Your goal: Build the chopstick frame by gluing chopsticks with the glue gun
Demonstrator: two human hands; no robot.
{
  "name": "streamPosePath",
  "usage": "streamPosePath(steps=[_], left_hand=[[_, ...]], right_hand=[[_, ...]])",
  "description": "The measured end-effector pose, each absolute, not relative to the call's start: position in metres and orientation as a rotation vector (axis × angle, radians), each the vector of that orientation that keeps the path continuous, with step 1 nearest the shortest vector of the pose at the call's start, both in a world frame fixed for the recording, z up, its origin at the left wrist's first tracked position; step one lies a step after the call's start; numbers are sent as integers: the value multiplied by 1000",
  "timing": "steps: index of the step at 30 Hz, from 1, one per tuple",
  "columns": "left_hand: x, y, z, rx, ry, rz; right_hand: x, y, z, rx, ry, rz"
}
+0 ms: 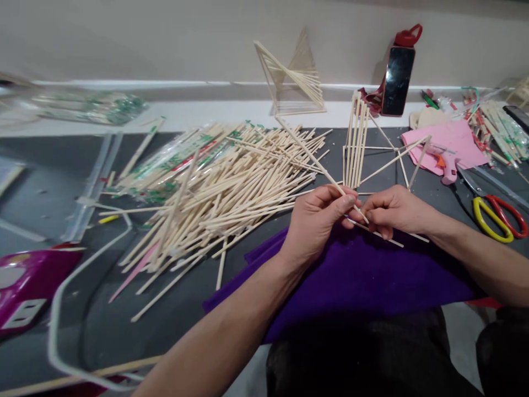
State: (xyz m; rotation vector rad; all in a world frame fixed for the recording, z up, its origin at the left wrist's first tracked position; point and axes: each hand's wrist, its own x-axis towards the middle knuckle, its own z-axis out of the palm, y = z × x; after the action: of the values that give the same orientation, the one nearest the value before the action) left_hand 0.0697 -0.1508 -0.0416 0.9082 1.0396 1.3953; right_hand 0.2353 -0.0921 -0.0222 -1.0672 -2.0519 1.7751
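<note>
My left hand (pixel 320 218) is closed around a thin wooden chopstick (pixel 311 156), which slants up and away to the left. Close beside it, my right hand (pixel 390 209) pinches at the near end of the same chopstick. More sticks poke out below the fingers, and whether they are joined to it cannot be made out. Just beyond my hands stands a frame of glued chopsticks (pixel 359 146), with several sticks set side by side on one face. A purple cloth (pixel 351 275) lies under my hands. To the left spreads a large heap of loose chopsticks (pixel 243 187).
A twisted stick model (pixel 295 82) stands by the wall. A phone (pixel 399 80) leans on a red-capped bottle (pixel 407 36). At right are pink paper (pixel 467 140), a pink glue gun (pixel 450 172) and scissors (pixel 491 220). Wrapped chopsticks (pixel 165 168) and a magenta socket box (pixel 28 286) lie left.
</note>
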Motion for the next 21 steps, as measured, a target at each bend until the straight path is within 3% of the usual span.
streamPosePath(steps=[5,12,15,21], left_hand=[[66,-151,-34,864,957,1358],[64,-152,-33,777,839,1233],[67,-154,-36,800,837,1187],[67,-155,-41,832,875,1141]], right_hand=[[237,-94,-15,-1044,-2056,1775],[289,-90,34,-1087,-2060,1125],[315,-52,53,-1040,-1837,740],[332,65,41,-1452,-1730,492]])
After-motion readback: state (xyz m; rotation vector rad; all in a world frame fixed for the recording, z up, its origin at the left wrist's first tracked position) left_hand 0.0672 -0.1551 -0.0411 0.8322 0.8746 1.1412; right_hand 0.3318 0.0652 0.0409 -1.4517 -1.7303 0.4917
